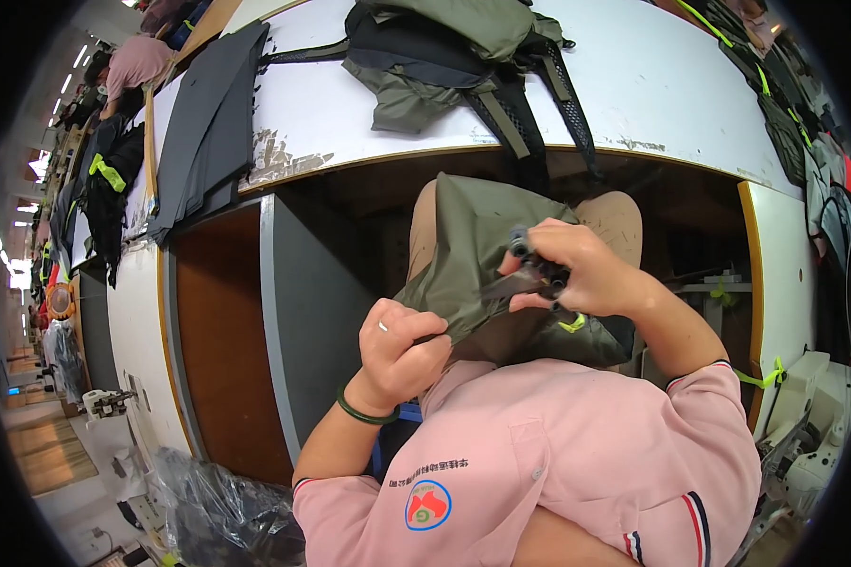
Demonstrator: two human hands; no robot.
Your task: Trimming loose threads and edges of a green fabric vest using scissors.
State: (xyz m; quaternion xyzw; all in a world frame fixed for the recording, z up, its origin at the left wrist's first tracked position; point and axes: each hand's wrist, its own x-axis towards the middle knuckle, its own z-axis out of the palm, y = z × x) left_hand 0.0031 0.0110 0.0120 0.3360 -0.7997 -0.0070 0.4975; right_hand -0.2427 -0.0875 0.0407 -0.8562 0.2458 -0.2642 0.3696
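Cloth and tool, one each, occupy two hands.

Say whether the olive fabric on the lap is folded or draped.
Loosely draped: the olive fabric lies in uneven creases, its near edge gripped by the left hand.

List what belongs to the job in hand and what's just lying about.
In hand:
olive fabric, pinched by the left hand
blurred dark tool in the right hand

Apparently lying about:
dark grey panels
clear plastic sheeting
olive-and-black bag, possibly related
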